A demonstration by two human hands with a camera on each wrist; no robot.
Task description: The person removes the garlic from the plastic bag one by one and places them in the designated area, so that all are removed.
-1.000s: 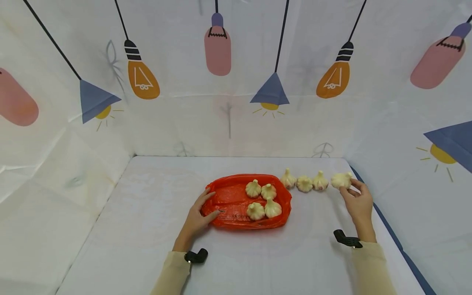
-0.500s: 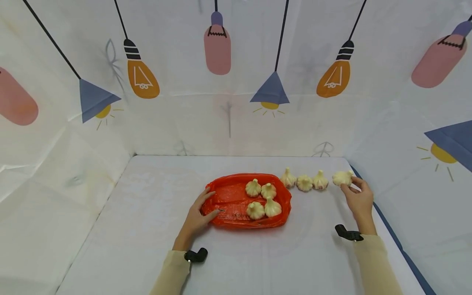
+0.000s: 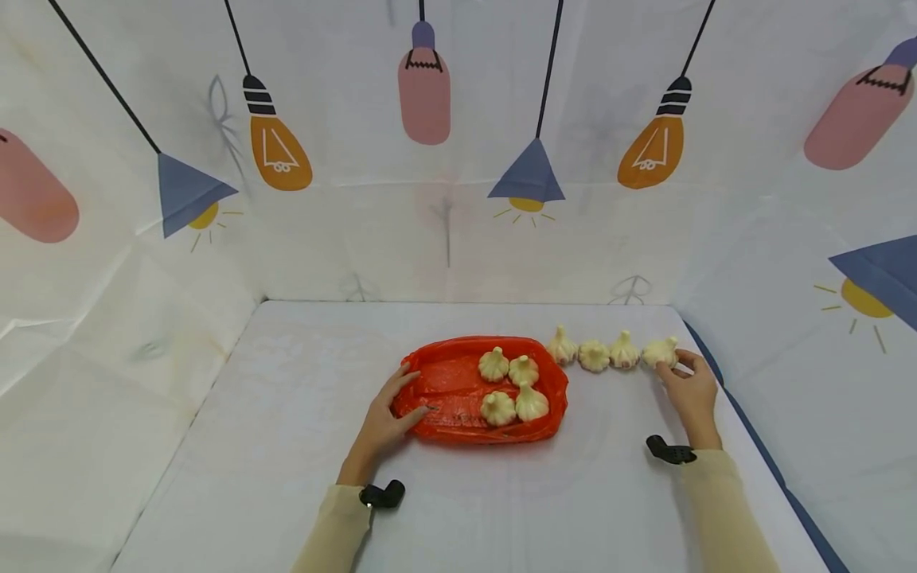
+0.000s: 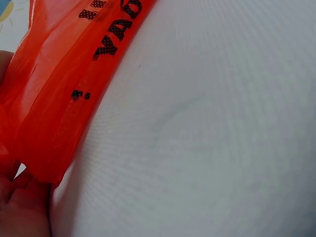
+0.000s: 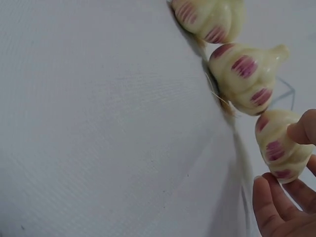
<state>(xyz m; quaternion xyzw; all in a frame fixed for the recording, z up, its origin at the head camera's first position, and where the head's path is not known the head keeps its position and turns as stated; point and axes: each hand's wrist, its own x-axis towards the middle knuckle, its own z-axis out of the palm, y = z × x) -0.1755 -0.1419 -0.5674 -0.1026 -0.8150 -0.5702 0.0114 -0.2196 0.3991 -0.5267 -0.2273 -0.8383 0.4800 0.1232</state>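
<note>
The left hand [image 3: 381, 426] holds the left end of a red tray [image 3: 446, 378], its thumb and fingers spread along the rim. In the left wrist view, black lettering shows on the red plastic. The right hand [image 3: 692, 395] grasps a garlic bulb [image 3: 659, 352] between thumb and fingers, its stem tilted toward the right. This bulb is at the right end of a row, just beside 3 other bulbs [image 3: 593, 356]; I cannot tell whether it touches the white table [image 3: 286, 446]. The row runs from the tray's far right edge toward the right. Purple patches mark the bulbs in the right wrist view. In the tray's right half lie 4 more bulbs [image 3: 532, 403], 2 far and 2 near.
</note>
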